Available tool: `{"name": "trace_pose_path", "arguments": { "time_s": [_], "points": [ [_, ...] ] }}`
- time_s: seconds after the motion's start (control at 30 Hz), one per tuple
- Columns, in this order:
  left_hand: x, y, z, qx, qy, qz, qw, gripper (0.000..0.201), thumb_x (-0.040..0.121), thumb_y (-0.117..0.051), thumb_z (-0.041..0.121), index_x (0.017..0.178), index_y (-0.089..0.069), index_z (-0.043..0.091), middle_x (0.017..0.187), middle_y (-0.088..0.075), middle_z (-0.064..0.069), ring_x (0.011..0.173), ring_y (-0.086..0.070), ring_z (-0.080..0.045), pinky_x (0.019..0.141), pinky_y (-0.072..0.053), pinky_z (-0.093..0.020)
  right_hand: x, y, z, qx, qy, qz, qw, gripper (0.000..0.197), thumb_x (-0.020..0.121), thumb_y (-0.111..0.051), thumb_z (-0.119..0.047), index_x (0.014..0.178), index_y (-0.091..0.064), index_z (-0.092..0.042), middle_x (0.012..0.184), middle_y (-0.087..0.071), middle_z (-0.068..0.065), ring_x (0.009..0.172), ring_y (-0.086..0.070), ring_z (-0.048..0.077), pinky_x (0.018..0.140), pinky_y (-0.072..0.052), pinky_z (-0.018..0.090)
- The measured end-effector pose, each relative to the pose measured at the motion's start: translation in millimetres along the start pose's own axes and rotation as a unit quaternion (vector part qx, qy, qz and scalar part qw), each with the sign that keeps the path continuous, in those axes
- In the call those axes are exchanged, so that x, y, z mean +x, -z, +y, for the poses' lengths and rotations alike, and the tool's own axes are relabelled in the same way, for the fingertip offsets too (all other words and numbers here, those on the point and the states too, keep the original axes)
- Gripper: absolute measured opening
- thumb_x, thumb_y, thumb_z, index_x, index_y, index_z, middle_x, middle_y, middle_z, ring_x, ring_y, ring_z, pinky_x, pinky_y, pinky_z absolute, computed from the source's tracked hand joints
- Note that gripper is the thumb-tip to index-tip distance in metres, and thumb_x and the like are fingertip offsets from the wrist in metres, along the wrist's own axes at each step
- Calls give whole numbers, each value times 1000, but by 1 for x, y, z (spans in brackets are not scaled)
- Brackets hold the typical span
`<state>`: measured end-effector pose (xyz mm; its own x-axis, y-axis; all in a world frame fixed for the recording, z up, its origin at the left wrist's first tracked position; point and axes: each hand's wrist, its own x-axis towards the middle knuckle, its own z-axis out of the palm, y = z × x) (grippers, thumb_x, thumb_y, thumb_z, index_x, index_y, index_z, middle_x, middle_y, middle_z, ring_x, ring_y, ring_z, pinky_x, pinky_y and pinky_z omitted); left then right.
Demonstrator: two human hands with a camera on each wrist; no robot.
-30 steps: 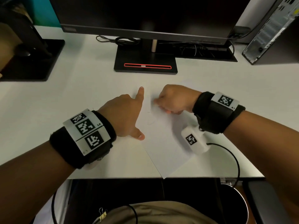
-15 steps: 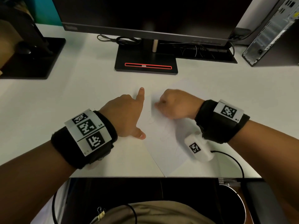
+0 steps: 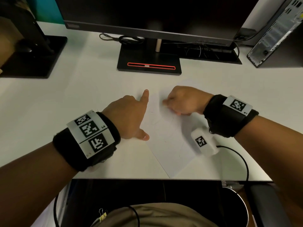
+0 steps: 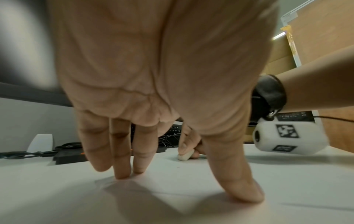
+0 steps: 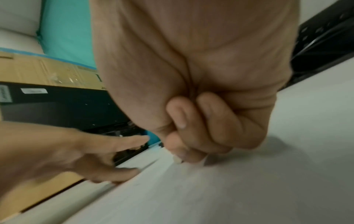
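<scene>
A white sheet of paper [image 3: 165, 138] with faint pencil marks lies at an angle on the white desk [image 3: 68, 102]. My left hand [image 3: 131, 115] is spread flat, its fingertips [image 4: 122, 174] and thumb pressing the sheet's left edge. My right hand [image 3: 182, 100] is curled into a fist over the sheet's upper part. In the left wrist view it pinches a small white eraser [image 4: 184, 156] against the paper. The right wrist view shows only the eraser's tip [image 5: 177, 160] under the blurred fingers.
A monitor stand [image 3: 149, 63] with a red slot stands behind the paper. A second black stand [image 3: 32, 61] is at the far left, a computer tower [image 3: 277, 33] at the far right. Cables [image 3: 129, 39] lie behind. The desk's front edge [image 3: 147, 178] is near, a bin [image 3: 236, 208] below it.
The right hand has shifted back and forth over the upper paper with the eraser, down-right and then back up. The left hand has stayed pressed in place.
</scene>
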<state>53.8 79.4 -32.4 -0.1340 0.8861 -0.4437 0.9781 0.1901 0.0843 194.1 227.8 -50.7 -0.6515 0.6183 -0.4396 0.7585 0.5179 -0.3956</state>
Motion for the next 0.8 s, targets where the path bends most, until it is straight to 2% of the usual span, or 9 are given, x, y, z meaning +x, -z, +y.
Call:
{"name": "trace_pose_path", "arguments": {
  "time_s": [0.1, 0.2, 0.27, 0.37, 0.5, 0.57, 0.63, 0.7, 0.8],
  "points": [
    [-1, -1, -1, -5, -4, 1, 1000, 124, 76, -74, 63, 157, 13, 28, 101, -39, -7, 86, -41, -21, 80, -48, -34, -1, 2, 2, -32, 3, 54, 998, 49, 102, -45, -36, 63, -56, -8, 59, -59, 7, 52, -52, 21, 57, -40, 26],
    [-2, 0, 0, -2, -13, 3, 1000, 112, 79, -72, 61, 158, 1, 29, 86, -32, 3, 87, -34, -18, 83, -47, -34, -11, -18, -9, -79, 71, -2, 994, 51, 103, -44, -37, 65, -58, -7, 63, -61, 9, 56, -51, 20, 55, -41, 29],
    [0, 0, 0, 7, -15, 3, 1000, 96, 81, -70, 62, 154, -19, 25, 81, -29, 8, 90, -33, -16, 84, -47, -34, -11, -21, -9, -66, 78, -27, 994, 52, 103, -44, -39, 63, -57, -9, 61, -60, 9, 54, -51, 20, 56, -43, 30],
    [4, -5, -3, 22, -24, -1, 999, 74, 80, -66, 66, 134, -45, 20, 95, -46, 5, 102, -39, -17, 76, -43, -33, -5, -13, -3, -59, 50, 31, 997, 51, 102, -44, -37, 63, -56, -8, 65, -64, 11, 60, -55, 22, 54, -38, 28],
    [11, -10, -8, 51, -31, -2, 998, 74, 81, -61, 70, 133, -47, 18, 111, -51, 5, 105, -38, -17, 73, -37, -31, -18, -26, -17, -86, 106, -12, 991, 49, 104, -44, -37, 65, -52, -8, 61, -56, 6, 59, -49, 19, 53, -38, 28],
    [13, -11, -8, 61, -33, -1, 998, 74, 81, -60, 71, 132, -47, 18, 110, -51, 5, 102, -37, -17, 73, -37, -31, -18, -28, -17, -74, 108, -38, 991, 51, 104, -45, -40, 65, -55, -8, 63, -60, 14, 56, -49, 20, 57, -42, 31],
    [13, -11, -7, 71, -33, 1, 997, 73, 82, -59, 71, 130, -47, 18, 109, -51, 4, 104, -39, -18, 73, -36, -32, -12, -19, -12, -62, 80, -2, 995, 50, 103, -45, -38, 66, -58, -7, 72, -66, 19, 61, -52, 22, 58, -43, 31],
    [14, -11, -6, 75, -30, 1, 997, 73, 82, -58, 71, 131, -48, 18, 112, -51, 4, 106, -40, -19, 72, -37, -32, -11, -16, -11, -67, 71, 28, 995, 49, 104, -44, -36, 66, -54, -7, 69, -62, 13, 64, -52, 22, 54, -39, 29],
    [15, -12, -7, 68, -26, -1, 997, 74, 81, -60, 71, 131, -47, 18, 115, -51, 4, 111, -41, -20, 74, -38, -32, -23, -24, -21, -90, 107, -23, 990, 50, 105, -44, -38, 66, -50, -9, 63, -53, 4, 60, -48, 18, 55, -38, 27]
  ]
}}
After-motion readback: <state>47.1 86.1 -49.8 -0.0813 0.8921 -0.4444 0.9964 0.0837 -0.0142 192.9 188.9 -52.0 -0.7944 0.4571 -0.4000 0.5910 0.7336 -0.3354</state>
